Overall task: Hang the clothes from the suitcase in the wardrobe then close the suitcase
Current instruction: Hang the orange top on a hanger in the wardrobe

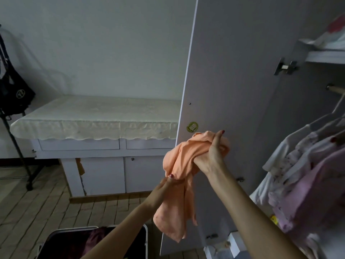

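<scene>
A round green sticker on the wardrobe door is unreadable.

One orange garment, bunched, held by two hands: left hand, right hand. One open wardrobe door. One suitcase near left. One counter far left. One black bag. Several hung clothes right, exact count unclear.
</scene>
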